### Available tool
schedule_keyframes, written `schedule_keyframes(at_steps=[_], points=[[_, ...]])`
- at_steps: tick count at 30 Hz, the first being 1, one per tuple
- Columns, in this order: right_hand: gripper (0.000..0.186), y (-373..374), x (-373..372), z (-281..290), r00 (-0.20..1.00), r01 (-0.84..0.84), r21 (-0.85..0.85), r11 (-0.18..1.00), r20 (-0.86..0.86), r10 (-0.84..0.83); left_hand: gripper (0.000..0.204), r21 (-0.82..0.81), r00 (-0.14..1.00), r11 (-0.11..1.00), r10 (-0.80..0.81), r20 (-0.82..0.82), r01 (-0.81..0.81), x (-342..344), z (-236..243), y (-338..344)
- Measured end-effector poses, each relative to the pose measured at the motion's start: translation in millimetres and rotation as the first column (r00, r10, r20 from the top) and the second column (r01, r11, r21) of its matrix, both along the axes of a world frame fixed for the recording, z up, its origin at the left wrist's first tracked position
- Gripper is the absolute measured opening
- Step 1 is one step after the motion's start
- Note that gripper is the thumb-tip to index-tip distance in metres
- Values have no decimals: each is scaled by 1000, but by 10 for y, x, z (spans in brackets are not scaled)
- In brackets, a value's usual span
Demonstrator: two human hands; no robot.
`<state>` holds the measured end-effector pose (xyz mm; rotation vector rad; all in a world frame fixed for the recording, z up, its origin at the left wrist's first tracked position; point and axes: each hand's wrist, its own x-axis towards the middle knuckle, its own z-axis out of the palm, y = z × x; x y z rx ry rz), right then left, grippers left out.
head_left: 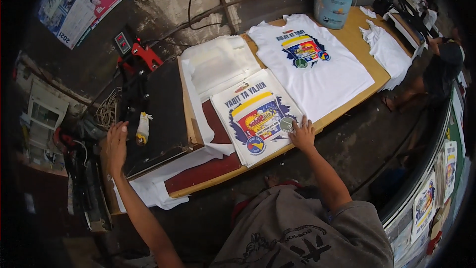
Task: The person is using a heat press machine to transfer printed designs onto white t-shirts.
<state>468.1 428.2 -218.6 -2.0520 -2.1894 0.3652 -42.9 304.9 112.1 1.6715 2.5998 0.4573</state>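
My left hand [116,144] is stretched out, fingers straight, at the left edge of a black flat-topped heat press [166,114]. A rolled white and yellow bundle [143,128] lies on top of the press, and white cloth [153,192] hangs out from under it. My right hand [303,136] rests with spread fingers on the right edge of a stack of printed transfer sheets [224,106], whose picture is mirrored. Just beyond the stack lies a white T-shirt [342,82], flat, with the same colourful print on its chest. Neither hand grips anything.
A folded white cloth pile [218,62] sits behind the sheets on the yellow-edged table [198,187]. Blue stacked buckets [334,2] and more white shirts [389,54] are at the far right. Another person [443,67] is beyond. More printed sheets [425,201] lie at lower right.
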Motion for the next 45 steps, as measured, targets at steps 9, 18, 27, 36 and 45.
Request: schedule_keyframes(at_steps=[9, 18, 27, 36, 45], points=[[66, -142, -655, 95, 736, -644, 212, 735, -89, 671, 45, 74, 999, 997, -9, -30, 12, 36, -25, 7], [72, -253, -851, 10, 630, -772, 91, 629, -15, 776, 43, 86, 1000, 996, 22, 9, -23, 14, -38, 4], [72, -286, -936, -43, 663, -742, 100, 663, -34, 748, 44, 99, 999, 994, 43, 13, -44, 78, -26, -6], [69, -273, -930, -35, 635, -766, 112, 632, -13, 772, 45, 119, 999, 993, 21, -50, -15, 49, -37, -23], [66, -266, -920, -42, 624, -780, 82, 620, 38, 780, 43, 121, 1000, 993, 12, 26, -15, 202, 74, -27]])
